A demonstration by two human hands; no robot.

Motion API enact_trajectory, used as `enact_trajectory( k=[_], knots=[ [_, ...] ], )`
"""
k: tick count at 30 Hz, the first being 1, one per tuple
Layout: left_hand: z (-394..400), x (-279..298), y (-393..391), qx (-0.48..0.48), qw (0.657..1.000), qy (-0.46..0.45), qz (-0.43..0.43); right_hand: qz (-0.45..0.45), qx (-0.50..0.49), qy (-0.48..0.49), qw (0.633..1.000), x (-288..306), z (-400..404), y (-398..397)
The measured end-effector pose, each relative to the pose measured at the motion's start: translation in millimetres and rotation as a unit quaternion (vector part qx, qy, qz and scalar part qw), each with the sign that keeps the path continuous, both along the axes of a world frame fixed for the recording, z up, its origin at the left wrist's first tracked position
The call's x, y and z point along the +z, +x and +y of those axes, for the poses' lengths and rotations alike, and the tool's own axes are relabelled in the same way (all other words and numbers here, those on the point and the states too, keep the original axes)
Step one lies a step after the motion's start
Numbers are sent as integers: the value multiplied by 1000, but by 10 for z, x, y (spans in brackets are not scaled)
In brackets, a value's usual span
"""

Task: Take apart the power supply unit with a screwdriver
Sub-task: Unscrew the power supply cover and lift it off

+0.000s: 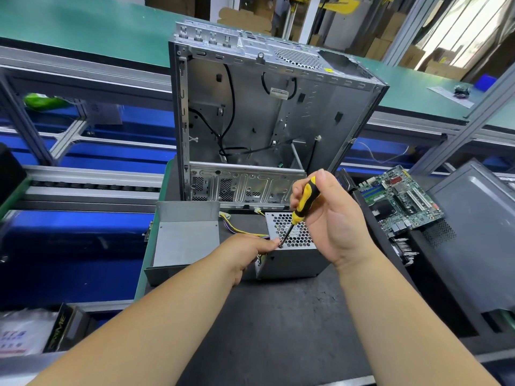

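Head-camera view, nearest first: two bare forearms reach forward over a dark work mat (pixel 278 316). The left hand (pixel 248 253) grips the near left corner of the power supply unit (pixel 289 254), its thumb lying on the top edge beside the screwdriver's tip. The right hand (pixel 326 218) has its fingers curled round the yellow-and-black handle of the screwdriver (pixel 302 206), which leans down and to the left, so that the dark shaft crosses the unit's honeycomb grille and the tip meets the top panel at its near left corner (probably on a screw, though the spot is too small to tell).

The unit stands on the mat, with yellow and purple wires (pixel 242 228) running out from its left side. Just beside it on the left lies a bent grey metal cover (pixel 184 238), open side up.

Behind both stands an open computer case (pixel 264 115), upright, with black cables hanging loose inside. To the right a green motherboard (pixel 401 199) rests on a dark panel, near a grey side panel (pixel 473 232). Farther off run green conveyor belts (pixel 83 29) on aluminium frames.
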State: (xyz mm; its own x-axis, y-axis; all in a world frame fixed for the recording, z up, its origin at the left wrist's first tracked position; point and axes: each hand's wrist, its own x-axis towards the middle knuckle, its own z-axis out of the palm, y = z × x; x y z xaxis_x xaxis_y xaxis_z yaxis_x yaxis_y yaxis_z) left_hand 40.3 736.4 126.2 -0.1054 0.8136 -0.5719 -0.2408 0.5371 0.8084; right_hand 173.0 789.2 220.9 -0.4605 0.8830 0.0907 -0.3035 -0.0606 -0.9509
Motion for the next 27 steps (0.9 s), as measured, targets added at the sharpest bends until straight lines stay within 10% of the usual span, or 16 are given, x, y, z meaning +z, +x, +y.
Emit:
enact_trajectory(
  k=[27],
  knots=[
    [6, -25, -17, -10, 1000, 10, -6, 18, -7, -44, 999, -19, 34, -26]
  ],
)
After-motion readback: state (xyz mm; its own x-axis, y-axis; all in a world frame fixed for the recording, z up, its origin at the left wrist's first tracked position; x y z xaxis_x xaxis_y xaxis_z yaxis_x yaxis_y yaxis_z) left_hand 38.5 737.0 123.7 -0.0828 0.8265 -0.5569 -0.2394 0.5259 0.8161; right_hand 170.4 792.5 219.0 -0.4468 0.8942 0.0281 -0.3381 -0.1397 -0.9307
